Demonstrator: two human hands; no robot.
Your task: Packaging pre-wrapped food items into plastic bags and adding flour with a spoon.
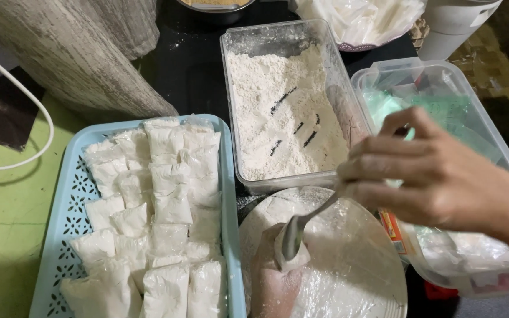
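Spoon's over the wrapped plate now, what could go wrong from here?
1. The right hand holds the spoon by its handle end; a tilt could spill flour onto the plate.
2. The flour tub sits close by the wrist; a bump could scatter flour onto the packets in the blue tray.

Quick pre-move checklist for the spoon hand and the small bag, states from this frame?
1. Right hand has a grip on the spoon: ok.
2. Spoon bowl sits at the mouth of the small bag: ok.
3. Left hand supports the bag from below: cannot tell, it is seen only through plastic film.
4. Powder on the spoon: cannot tell, the bowl shows its back.
5. Flour tub open beside the plate: ok.
6. Blue tray has room for another packet: not ok, packets cover nearly all of it.
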